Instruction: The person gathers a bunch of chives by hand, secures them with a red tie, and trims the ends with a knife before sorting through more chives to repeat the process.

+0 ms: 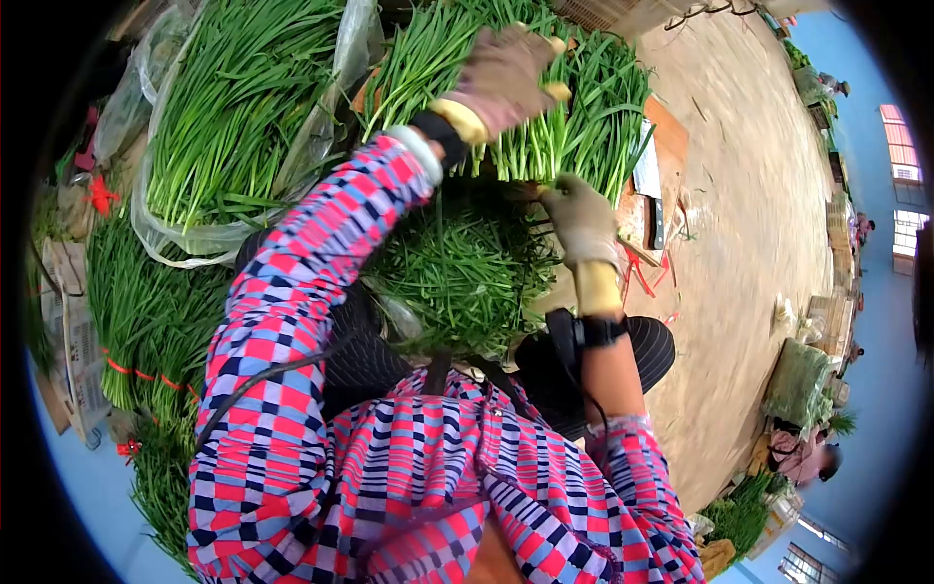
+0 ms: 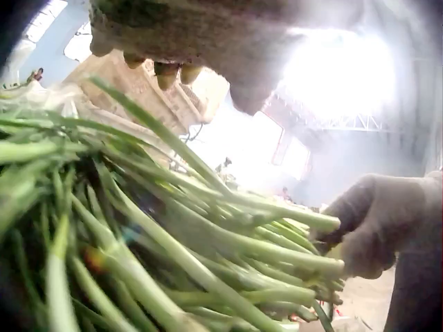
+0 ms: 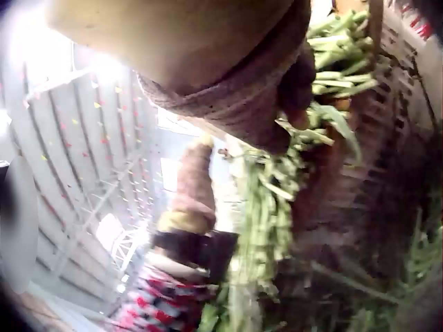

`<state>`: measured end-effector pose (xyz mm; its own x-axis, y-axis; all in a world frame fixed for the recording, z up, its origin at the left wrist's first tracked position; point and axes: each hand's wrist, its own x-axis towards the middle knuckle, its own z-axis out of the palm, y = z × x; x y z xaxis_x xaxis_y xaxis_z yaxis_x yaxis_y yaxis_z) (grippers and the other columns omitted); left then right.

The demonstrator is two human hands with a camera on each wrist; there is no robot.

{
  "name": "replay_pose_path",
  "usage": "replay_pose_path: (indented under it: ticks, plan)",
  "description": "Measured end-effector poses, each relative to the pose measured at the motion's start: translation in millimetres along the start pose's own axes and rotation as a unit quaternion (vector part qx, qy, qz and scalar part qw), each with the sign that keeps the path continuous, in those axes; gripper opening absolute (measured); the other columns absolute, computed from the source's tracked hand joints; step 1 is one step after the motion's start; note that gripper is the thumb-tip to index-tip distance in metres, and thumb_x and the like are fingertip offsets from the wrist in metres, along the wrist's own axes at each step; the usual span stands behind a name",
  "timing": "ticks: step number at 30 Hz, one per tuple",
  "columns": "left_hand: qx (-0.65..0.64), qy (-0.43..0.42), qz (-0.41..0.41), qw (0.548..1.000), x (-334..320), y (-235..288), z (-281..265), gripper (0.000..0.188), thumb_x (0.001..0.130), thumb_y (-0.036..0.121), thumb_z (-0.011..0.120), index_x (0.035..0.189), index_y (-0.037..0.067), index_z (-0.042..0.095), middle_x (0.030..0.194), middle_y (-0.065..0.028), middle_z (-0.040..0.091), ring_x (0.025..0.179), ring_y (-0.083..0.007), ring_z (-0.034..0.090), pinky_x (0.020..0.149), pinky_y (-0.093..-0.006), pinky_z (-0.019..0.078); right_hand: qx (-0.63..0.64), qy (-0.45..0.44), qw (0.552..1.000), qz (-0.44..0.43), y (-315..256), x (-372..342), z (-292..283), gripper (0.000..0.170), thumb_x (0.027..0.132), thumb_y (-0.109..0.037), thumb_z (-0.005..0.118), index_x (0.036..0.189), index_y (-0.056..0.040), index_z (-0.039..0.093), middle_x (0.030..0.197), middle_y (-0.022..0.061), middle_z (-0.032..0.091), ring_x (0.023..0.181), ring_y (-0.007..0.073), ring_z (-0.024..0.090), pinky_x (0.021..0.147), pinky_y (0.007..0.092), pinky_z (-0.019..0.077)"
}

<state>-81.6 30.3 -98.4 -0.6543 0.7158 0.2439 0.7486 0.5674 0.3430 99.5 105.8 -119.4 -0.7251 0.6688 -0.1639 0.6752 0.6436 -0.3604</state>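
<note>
Long green leafy stalks (image 1: 418, 68) lie in a pile, pale cut ends toward the person. Above them, the gloved left hand (image 1: 506, 78) has its fingers extended; in the left wrist view this hand (image 2: 201, 41) hangs over the stalks (image 2: 208, 235) with a gap below it. The gloved right hand (image 1: 582, 219) is at the pale ends, fingers bent. In the left wrist view the right hand (image 2: 381, 214) is beside those ends; whether it pinches any is hidden. The right wrist view shows the right hand (image 3: 235, 97) close against stalks (image 3: 266, 207), its fingertips mostly hidden.
Loose green trimmings (image 1: 457, 273) lie between the knees. A plastic-lined heap of stalks (image 1: 243, 107) stands at left, with banded bundles (image 1: 146, 321) below it. A dark-handled knife (image 1: 656, 222) lies on a board (image 1: 667, 136) at right. Bare floor (image 1: 739, 195) stretches beyond.
</note>
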Motion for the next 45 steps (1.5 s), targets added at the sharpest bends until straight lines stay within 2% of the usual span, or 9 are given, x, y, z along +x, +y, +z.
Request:
replay_pose_path:
  ticks: [2,4,7,10,15,23,29,35,45]
  plan:
    - [0.042,-0.067,0.043,0.996,-2,9,18,0.075,0.087,0.056,0.052,0.148,0.022,0.024,0.154,-0.0027,0.023,0.144,-0.0263,0.009,0.117,-0.0461,0.0032,0.179,-0.026,0.983,0.011,9,16,16,0.032,0.08,-0.025,0.069,0.107,-0.0077,0.067,0.086,0.011,0.069,0.075,0.0238,0.066,0.067,0.032,0.0522]
    - [0.02,-0.169,0.012,0.985,2,0,29,0.082,0.084,0.059,0.053,0.149,0.023,0.02,0.155,-0.003,0.018,0.144,-0.0284,0.003,0.116,-0.0492,0.0,0.487,-0.042,0.869,0.079,11,9,5,0.014,0.083,-0.014,0.065,0.093,-0.0039,0.067,0.065,0.0024,0.061,0.051,0.0092,0.054,0.047,0.0223,0.0442]
    - [-0.059,-0.173,-0.007,0.983,0,-25,33,0.075,0.081,0.032,0.062,0.147,0.021,0.028,0.154,-0.0034,0.022,0.144,-0.0291,0.011,0.118,-0.0437,0.0071,0.625,-0.061,0.777,0.045,29,-8,-8,0.009,0.085,-0.012,0.062,0.088,-0.0036,0.065,0.061,0.0004,0.057,0.047,0.008,0.05,0.04,0.0208,0.0371]
    - [-0.12,-0.106,0.026,0.987,-2,-44,44,0.072,0.077,0.019,0.065,0.143,0.023,0.037,0.149,-0.0125,0.031,0.142,-0.0304,0.019,0.117,-0.04,0.0192,0.529,-0.015,0.849,0.02,19,-8,-5,0.008,0.084,-0.01,0.064,0.089,-0.0034,0.064,0.062,0.0007,0.058,0.048,0.0079,0.052,0.041,0.0194,0.0376]
    - [-0.16,-0.096,0.03,0.982,-9,-55,36,0.069,0.076,0.019,0.067,0.14,0.024,0.041,0.148,-0.0104,0.034,0.141,-0.0286,0.021,0.116,-0.0368,0.0215,0.583,0.013,0.809,-0.069,-17,15,-24,0.012,0.083,-0.013,0.067,0.088,-0.0018,0.066,0.062,0.0002,0.058,0.049,0.0047,0.048,0.044,0.0182,0.035]
    - [-0.24,0.114,-0.014,0.964,-6,-34,34,0.055,0.083,0.026,0.068,0.135,0.02,0.049,0.139,-0.0079,0.047,0.136,-0.0281,0.033,0.114,-0.0396,0.0255,0.032,0.004,0.993,-0.113,-36,36,24,0.033,0.085,-0.04,0.058,0.108,-0.0174,0.067,0.095,0.0148,0.069,0.089,0.0318,0.067,0.08,0.0406,0.0519]
    - [0.035,0.046,0.089,0.994,-2,-38,46,0.058,0.088,0.032,0.06,0.142,0.026,0.039,0.148,-0.0017,0.035,0.14,-0.0279,0.025,0.116,-0.0424,0.0169,0.144,-0.009,0.985,-0.089,-16,33,14,0.035,0.087,-0.037,0.058,0.118,-0.0214,0.062,0.098,0.0149,0.069,0.094,0.0315,0.066,0.083,0.0393,0.0506]
    - [0.059,-0.081,0.096,0.99,3,-37,31,0.057,0.086,0.021,0.057,0.139,0.036,0.042,0.151,0.0046,0.03,0.142,-0.0254,0.019,0.118,-0.0422,0.0108,-0.194,-0.071,0.968,-0.139,-51,61,-8,0.043,0.087,-0.033,0.058,0.129,-0.0289,0.053,0.1,0.0126,0.069,0.093,0.0276,0.067,0.085,0.0381,0.051]
    - [0.059,-0.202,0.086,0.974,8,-51,41,0.052,0.09,0.042,0.053,0.14,0.035,0.039,0.154,0.0062,0.023,0.145,-0.0263,0.008,0.117,-0.0467,0.0022,-0.27,-0.09,0.861,-0.422,-28,35,-7,0.009,0.086,-0.018,0.054,0.089,-0.0164,0.062,0.07,0.0085,0.064,0.067,0.0272,0.066,0.058,0.0403,0.0537]
